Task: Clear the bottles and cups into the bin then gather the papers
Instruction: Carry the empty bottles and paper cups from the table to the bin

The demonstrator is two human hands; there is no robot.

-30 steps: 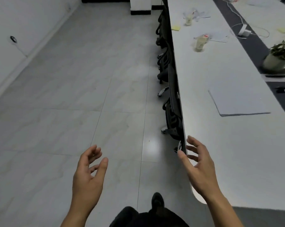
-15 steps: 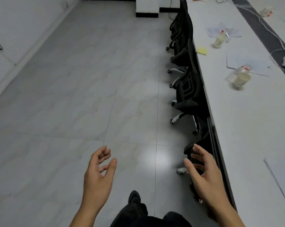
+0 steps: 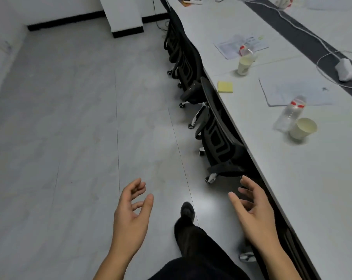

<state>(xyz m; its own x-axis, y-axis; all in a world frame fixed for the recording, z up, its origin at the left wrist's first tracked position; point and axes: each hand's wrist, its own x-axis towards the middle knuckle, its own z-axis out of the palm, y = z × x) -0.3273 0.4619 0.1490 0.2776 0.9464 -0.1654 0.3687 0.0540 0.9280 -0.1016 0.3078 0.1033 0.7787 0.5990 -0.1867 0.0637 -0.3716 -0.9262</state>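
Grey floor point(image 3: 70, 118) is filling the left. Left hand point(image 3: 130, 215) and right hand point(image 3: 254, 215) are hovering released, grasping nothing. At 2 o'clock, bottle point(image 3: 288, 114) is lying touching cup point(image 3: 302, 129) on the desk point(image 3: 292, 178), beside papers point(image 3: 288, 91).

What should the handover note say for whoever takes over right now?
Left hand open and holding nothing, over the floor. Right hand open and holding nothing, beside the table edge.
Near cup and bottle lie on their sides, side by side. Far cup stands upright, with a second bottle just behind it. Papers and a yellow sticky pad sit on the table.
No bin in view.
Nothing picked up; all clearing and paper gathering remain.
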